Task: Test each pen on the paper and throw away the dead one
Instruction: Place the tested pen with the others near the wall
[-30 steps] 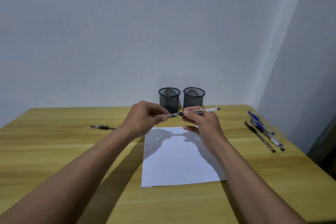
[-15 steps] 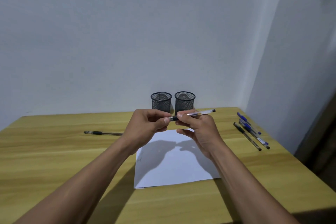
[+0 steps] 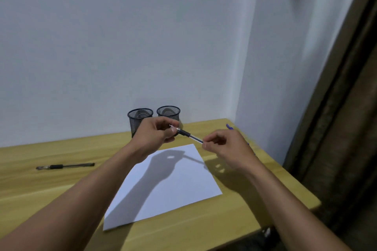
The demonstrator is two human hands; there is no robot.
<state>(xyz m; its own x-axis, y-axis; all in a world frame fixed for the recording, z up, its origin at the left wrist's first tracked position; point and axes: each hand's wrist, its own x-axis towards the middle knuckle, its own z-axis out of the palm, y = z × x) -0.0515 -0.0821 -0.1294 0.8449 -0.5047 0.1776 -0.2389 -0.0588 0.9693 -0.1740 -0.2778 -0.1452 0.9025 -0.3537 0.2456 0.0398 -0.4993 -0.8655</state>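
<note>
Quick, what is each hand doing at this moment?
Left hand: closed, pinching the tip end of the pen.
Right hand: closed, pinching the pen's other end.

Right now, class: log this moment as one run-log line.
left hand: holds pen at tip end | right hand: holds its other end | paper: no marks visible | spare pen: on table, left

The only view came from a camera worn on the person's head, looking forward and slightly down over both forearms. It sat close above the near edge of the wooden table, facing the far wall and the right-hand corner. A curtain filled the right edge. With one view, nothing was shared.
</note>
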